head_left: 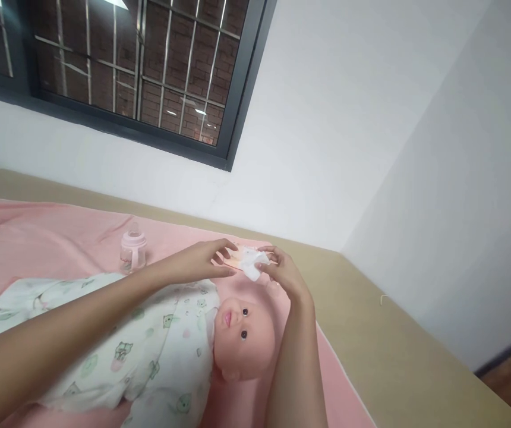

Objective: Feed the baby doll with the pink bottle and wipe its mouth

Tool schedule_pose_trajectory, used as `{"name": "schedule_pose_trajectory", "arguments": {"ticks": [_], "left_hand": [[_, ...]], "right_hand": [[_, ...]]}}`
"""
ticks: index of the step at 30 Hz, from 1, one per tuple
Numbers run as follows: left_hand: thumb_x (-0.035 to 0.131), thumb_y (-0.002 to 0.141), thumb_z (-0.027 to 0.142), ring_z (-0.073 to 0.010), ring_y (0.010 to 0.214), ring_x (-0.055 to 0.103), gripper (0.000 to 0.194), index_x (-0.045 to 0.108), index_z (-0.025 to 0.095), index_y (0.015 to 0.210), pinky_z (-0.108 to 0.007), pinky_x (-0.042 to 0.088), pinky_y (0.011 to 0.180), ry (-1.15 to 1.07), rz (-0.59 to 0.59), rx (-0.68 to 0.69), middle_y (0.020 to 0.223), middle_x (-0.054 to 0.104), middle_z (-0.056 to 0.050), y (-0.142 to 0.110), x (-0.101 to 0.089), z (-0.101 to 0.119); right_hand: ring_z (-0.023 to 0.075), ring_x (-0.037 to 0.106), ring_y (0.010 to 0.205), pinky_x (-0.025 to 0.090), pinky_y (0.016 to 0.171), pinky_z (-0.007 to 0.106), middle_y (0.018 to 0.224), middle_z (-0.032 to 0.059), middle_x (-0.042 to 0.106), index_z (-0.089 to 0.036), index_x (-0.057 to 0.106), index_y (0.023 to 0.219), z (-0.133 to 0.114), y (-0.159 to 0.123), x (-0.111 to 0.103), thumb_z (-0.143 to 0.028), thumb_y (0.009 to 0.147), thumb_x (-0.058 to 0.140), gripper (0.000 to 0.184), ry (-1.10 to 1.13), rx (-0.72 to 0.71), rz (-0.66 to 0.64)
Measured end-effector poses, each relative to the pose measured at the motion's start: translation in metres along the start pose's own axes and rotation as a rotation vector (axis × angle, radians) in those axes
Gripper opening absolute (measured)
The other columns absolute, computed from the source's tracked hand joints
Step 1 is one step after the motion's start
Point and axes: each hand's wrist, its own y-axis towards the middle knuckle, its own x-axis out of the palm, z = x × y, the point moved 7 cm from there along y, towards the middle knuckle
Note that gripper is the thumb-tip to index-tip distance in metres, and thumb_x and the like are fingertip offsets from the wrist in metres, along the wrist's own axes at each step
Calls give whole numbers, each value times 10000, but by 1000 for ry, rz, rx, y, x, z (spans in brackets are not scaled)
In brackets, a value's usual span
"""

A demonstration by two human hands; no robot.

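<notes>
Pinched in the fingers of my right hand (289, 276) is a crumpled white wipe (252, 263). It lies over or just above a small pack with orange on it (235, 260), much of which is hidden. My left hand (208, 260) is at the pack's left side, thumb and fingers apart; whether they touch the pack is unclear. Below both hands a baby doll (249, 348) lies on its back, its head between my forearms. It wears a white suit (166, 356) printed with green bears.
A pink-lidded baby bottle (133, 249) stands upright beyond the doll. A pink sheet (59, 238) covers much of the wood-coloured table (362, 321). A small clear round item (274, 289) lies near my right wrist. White walls and a barred window (139, 65) border the far side.
</notes>
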Motion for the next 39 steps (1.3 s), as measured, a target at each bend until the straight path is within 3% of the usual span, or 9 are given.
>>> {"name": "schedule_pose_trajectory", "arguments": {"ticks": [5,9,14,17,20,28,31,36,39], "left_hand": [[737,675,511,-251,981,605,822,408,188,1355,-327,497,786,-194,47,-69,1159,593,-112,0,9,4],[715,670,485,-224,825,589,755,450,159,1297,-284,446,651,-198,126,-54,992,624,-81,-5,3,6],[674,667,414,-217,789,573,747,416,215,1340,-267,423,615,-205,138,-86,991,626,-52,-22,0,-1],[607,717,392,-224,874,557,507,568,245,1201,-264,415,668,-146,115,-24,1115,617,-35,-33,5,4],[547,757,382,-166,682,519,300,691,226,969,-257,373,607,-132,43,-36,1002,660,-5,-43,17,5],[558,780,363,-141,588,425,268,773,236,877,-254,287,557,-57,15,-102,740,661,9,-60,26,9],[576,761,353,-132,590,424,241,779,236,822,-250,279,556,-93,-2,-103,711,639,12,-60,30,10],[581,737,364,-121,487,290,239,764,233,816,-254,186,496,-2,20,-241,488,316,51,-63,33,8],[552,755,358,-125,479,313,246,759,237,808,-254,194,494,32,41,-277,475,340,48,-68,33,11]], "right_hand": [[58,503,546,370,443,178,832,-15,588,-213,604,1053,-54,-19,33,-193,649,675,411,-146,-58,-176],[53,506,532,404,471,187,822,-20,597,-222,601,1090,-76,-30,55,-215,722,658,373,-146,-95,-279],[46,521,546,446,537,209,965,16,641,-227,606,1117,-78,-31,41,-368,812,614,336,-30,-143,-255],[52,534,574,460,579,216,994,33,661,-216,602,1129,-54,-21,15,-398,819,610,359,80,-119,-146],[53,516,556,439,557,205,927,34,678,-201,606,1114,-9,-8,0,-454,785,653,419,230,-18,-96],[76,589,618,470,586,194,871,41,704,-187,650,1017,96,3,24,-387,729,732,360,603,254,-56],[99,634,675,516,655,214,871,65,709,-158,656,975,113,2,37,-308,743,732,286,624,365,-38],[124,674,749,551,731,238,839,72,707,-133,655,954,121,9,37,-220,801,665,177,668,360,43],[135,685,799,561,767,247,831,72,709,-130,655,941,126,13,36,-201,797,666,161,699,350,55]]}}
